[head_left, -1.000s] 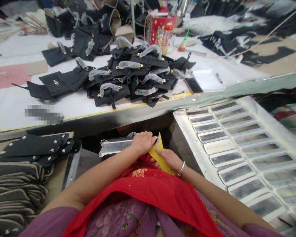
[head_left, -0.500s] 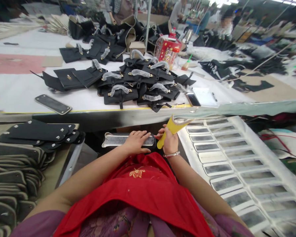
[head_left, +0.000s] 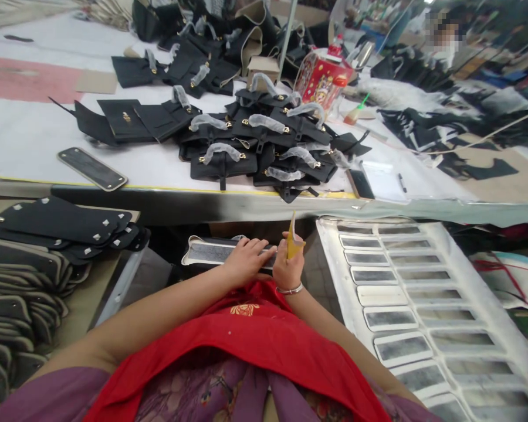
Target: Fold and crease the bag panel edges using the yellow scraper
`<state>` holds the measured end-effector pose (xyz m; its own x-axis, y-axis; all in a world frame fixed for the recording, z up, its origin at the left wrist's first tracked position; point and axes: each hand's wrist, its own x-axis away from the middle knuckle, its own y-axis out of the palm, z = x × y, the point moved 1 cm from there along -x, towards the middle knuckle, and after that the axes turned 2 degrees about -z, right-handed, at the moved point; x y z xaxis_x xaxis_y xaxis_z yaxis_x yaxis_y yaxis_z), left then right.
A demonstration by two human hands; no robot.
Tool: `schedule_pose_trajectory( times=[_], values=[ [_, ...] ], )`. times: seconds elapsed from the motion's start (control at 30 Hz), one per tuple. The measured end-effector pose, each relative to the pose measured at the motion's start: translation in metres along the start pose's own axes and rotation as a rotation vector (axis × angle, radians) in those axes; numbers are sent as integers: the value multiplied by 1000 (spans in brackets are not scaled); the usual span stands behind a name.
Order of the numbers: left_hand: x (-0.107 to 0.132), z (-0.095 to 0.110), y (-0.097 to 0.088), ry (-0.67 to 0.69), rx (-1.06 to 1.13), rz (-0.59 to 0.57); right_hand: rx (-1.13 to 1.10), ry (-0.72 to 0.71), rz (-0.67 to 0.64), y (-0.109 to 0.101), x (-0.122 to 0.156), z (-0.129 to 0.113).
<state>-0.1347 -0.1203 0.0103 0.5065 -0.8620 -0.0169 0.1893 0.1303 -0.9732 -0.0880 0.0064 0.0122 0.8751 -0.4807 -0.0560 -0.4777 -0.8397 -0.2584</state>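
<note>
My left hand (head_left: 247,259) lies with its fingers stretched over the right part of a dark, white-edged oblong panel (head_left: 206,253) in front of my lap. The panel rests on something dark, and a pale strip curls up at its left end. Beside its right end, my right hand (head_left: 289,271) is closed around a stiff, curved yellow piece (head_left: 295,246), like a scraper or bent card. Most of that piece is seen edge-on, and its lower end is hidden by the fingers. The two hands are close together.
On the left, dark rounded panels (head_left: 22,287) are stacked, some with metal studs. At right, a white sheet (head_left: 330,258) carries rows of white-edged oblong pieces. Across the worktable (head_left: 22,140) lie black bag parts (head_left: 224,167) with wrapped handles, a single panel (head_left: 92,168) and a phone (head_left: 361,184).
My right hand has shifted left and down, towards my left hand, and turned the yellow piece from broadside to nearly edge-on. My left hand stays on the panel. The view has tilted slightly.
</note>
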Motion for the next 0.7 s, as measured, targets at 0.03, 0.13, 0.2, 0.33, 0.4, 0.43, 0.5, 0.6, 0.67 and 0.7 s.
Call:
schedule_pose_trajectory(
  times=[0.03,0.13,0.2,0.33,0.4,0.43,0.5,0.6,0.67,0.7],
  values=[
    [0,0,-1,2,-3,-5,1,-50,54,0,0,-1],
    [3,0,-2,-8,-1,3,-214,33,-5,-3,-9,-3],
    [5,0,0,-22,15,36,-359,99,-31,-9,-21,-5],
    [8,-1,3,-32,36,78,-547,104,-23,-19,-47,-13],
    [7,-1,4,-29,35,79,-592,102,-99,-16,-58,-17],
    [7,-2,4,-24,35,78,-601,106,-151,-12,-62,-19],
    [7,-2,4,-14,35,79,-610,128,-243,-2,-68,-20],
    [6,-3,5,-4,44,94,-599,161,-376,9,-71,-18],
    [6,-4,5,1,56,106,-582,167,-457,12,-70,-14],
    [5,-4,5,3,60,112,-570,158,-471,12,-69,-12]
  ],
)
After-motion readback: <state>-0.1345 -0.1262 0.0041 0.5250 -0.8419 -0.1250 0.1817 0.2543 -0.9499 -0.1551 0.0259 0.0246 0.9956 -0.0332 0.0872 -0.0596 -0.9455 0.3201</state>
